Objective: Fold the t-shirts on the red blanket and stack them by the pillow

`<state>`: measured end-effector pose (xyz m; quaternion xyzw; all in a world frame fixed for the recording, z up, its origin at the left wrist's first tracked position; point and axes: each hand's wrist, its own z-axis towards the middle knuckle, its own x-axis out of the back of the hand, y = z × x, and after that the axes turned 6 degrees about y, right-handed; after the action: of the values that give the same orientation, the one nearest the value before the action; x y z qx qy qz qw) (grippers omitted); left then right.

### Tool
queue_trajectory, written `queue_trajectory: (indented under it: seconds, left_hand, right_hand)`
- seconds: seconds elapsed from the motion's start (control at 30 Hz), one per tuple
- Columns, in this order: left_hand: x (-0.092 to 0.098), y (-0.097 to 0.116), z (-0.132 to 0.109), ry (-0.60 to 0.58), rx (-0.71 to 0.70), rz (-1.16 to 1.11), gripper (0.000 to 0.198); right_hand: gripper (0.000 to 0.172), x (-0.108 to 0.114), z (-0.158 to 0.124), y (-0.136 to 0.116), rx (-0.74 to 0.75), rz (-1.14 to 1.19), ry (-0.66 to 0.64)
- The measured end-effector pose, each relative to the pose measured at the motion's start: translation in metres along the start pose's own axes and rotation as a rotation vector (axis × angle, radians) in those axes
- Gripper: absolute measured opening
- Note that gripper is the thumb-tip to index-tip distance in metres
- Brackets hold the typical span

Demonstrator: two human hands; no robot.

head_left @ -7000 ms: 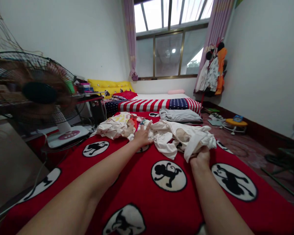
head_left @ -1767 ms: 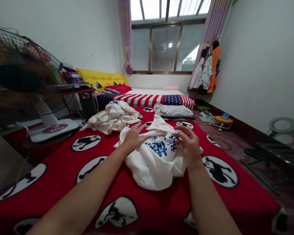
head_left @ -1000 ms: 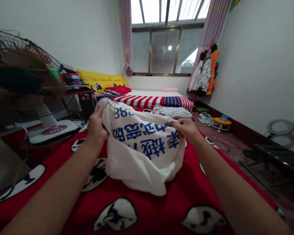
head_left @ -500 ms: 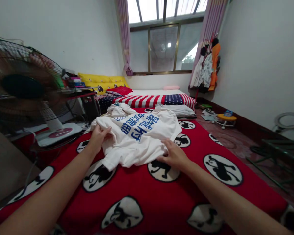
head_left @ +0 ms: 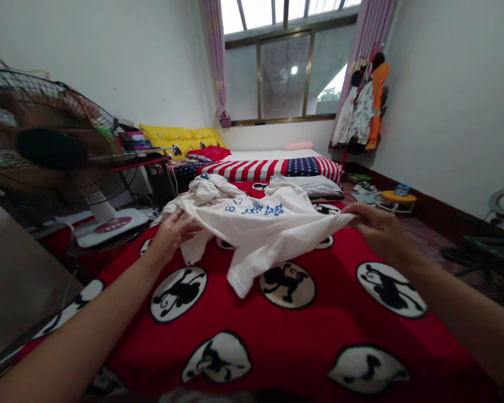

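far to the left of the white shirt [head_left: 256, 224] stands a big fan [head_left: 50, 148] in a wire cage, with a white foot [head_left: 113, 225] under it. closer to the shirt, yellow pillows [head_left: 176, 136] lie at the far end of the room. a heap of white cloth [head_left: 205, 190] sits just behind the left side of the shirt.

my left hand [head_left: 172, 232] is at the left end of the shirt. my left fingers [head_left: 192, 224] are bent in a narrow hold and pinch the cloth. the shirt is up in the air over the red blanket [head_left: 331, 336], pulled out wide between my two hands. a moment ago it lay low on the blanket, and now it is lifted. its blue letters [head_left: 262, 209] show along the top. one corner hangs down near a black monkey picture [head_left: 288, 285], and i cannot tell if it touches.

my right hand [head_left: 378, 224] is at the right end of the shirt. my right fingers [head_left: 355, 210] hold the cloth in a narrow pinch too. behind the shirt is a gray folded cloth [head_left: 306, 186]. far to the right of the shirt is a small yellow stool [head_left: 397, 197].
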<state>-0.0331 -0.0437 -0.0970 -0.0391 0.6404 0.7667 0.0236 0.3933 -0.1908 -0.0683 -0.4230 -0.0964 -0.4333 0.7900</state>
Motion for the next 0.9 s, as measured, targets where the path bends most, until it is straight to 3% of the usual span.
queue_trajectory:
  seconds: [0.07,0.13,0.2,0.23,0.33,0.4,0.5,0.57,0.63,0.77,0.9]
  left_hand:
    - [-0.009,-0.001,-0.013,-0.112,0.002,0.080,0.065]
    - [-0.017,-0.006,-0.023,-0.192,-0.040,0.201,0.061]
    - [-0.023,-0.013,-0.028,-0.219,-0.143,0.364,0.050]
    - [-0.024,-0.017,-0.029,-0.201,-0.227,0.459,0.044]
    - [-0.019,-0.024,-0.024,-0.037,-0.560,0.752,0.040]
    - [-0.012,-0.024,-0.018,0.057,-0.719,0.921,0.056]
    - [0.001,-0.024,-0.007,0.010,-0.721,1.115,0.087]
    - [0.007,-0.024,-0.001,-0.108,-0.638,1.139,0.093]
    - [0.012,-0.024,0.002,-0.200,-0.583,1.108,0.083]
    - [0.022,-0.016,0.002,-0.242,-0.622,1.091,0.053]
    - [0.036,0.020,0.000,-0.246,-0.706,1.039,0.035]
  right_hand:
    - [0.016,0.035,0.003,0.022,-0.077,-0.092,0.149]
    - [0.013,0.060,-0.001,0.048,-0.189,-0.275,0.190]
    - [0.015,0.070,-0.010,0.071,-0.349,-0.448,0.150]
    - [0.018,0.070,-0.017,0.077,-0.345,-0.490,0.172]
    - [0.021,0.049,-0.040,0.068,-0.124,-0.404,0.193]
    - [0.018,0.026,-0.056,0.042,-0.018,-0.253,0.011]
    - [0.028,-0.010,-0.077,-0.003,0.090,-0.146,-0.406]
    - [0.045,-0.030,-0.086,-0.021,0.135,-0.180,-0.532]
    - [0.049,-0.045,-0.089,-0.026,0.153,-0.226,-0.538]
    - [0.028,-0.060,-0.080,-0.018,0.164,-0.231,-0.461]
    - [0.022,-0.041,-0.064,-0.017,0.050,-0.002,-0.425]
